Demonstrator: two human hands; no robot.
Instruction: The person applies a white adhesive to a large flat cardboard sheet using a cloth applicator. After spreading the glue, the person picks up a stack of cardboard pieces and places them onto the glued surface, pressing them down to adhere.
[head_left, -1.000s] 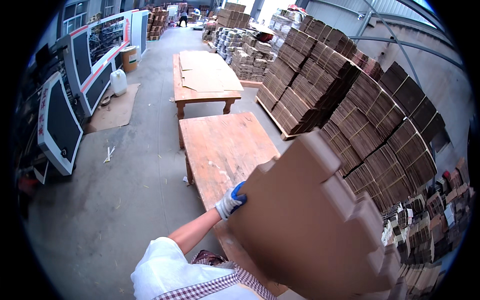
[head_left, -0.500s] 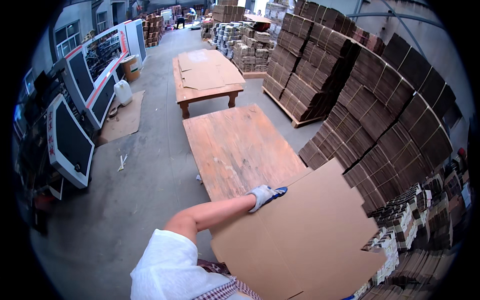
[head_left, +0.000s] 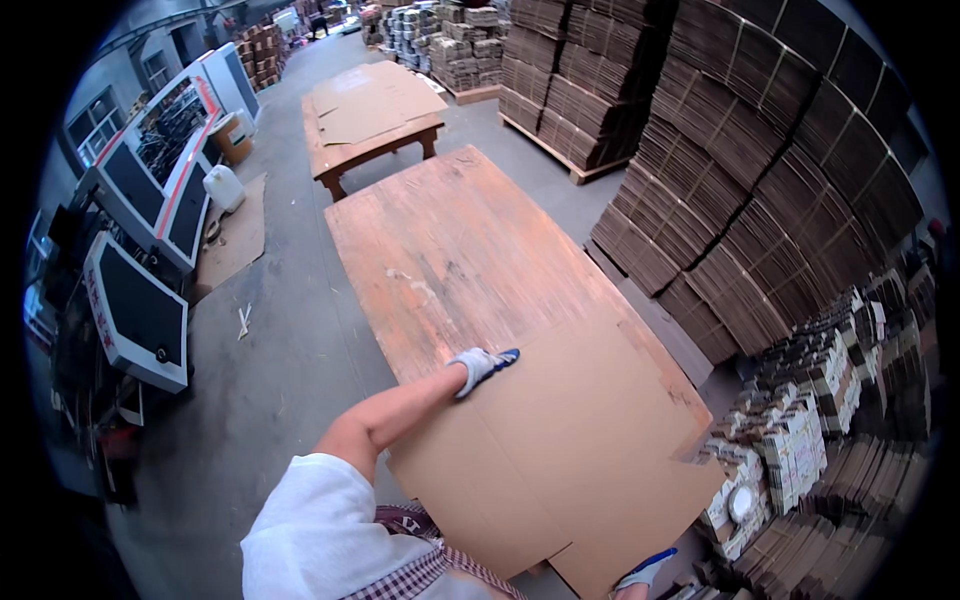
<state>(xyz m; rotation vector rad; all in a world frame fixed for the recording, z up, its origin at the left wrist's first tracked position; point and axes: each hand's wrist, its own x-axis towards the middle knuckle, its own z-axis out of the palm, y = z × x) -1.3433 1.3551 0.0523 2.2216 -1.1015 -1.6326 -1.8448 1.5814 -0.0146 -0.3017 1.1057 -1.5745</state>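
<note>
A large flat brown cardboard sheet [head_left: 580,440] lies on the near end of a long reddish wooden table [head_left: 460,250]. My left hand [head_left: 480,365], in a grey and blue glove, grips the sheet's far left edge, arm stretched over the table. My right hand [head_left: 640,572], also gloved, holds the sheet's near right corner at the bottom of the view; only its fingers show.
Tall stacks of folded cardboard [head_left: 760,180] line the right side. A second wooden table [head_left: 370,110] with cardboard on it stands beyond. A machine with dark panels [head_left: 140,240] and a white jug [head_left: 224,186] are on the left, across a grey concrete floor [head_left: 280,340].
The cardboard sheet, held up and tilted a second ago, has come down flat onto the table. My left arm has extended forward with it.
</note>
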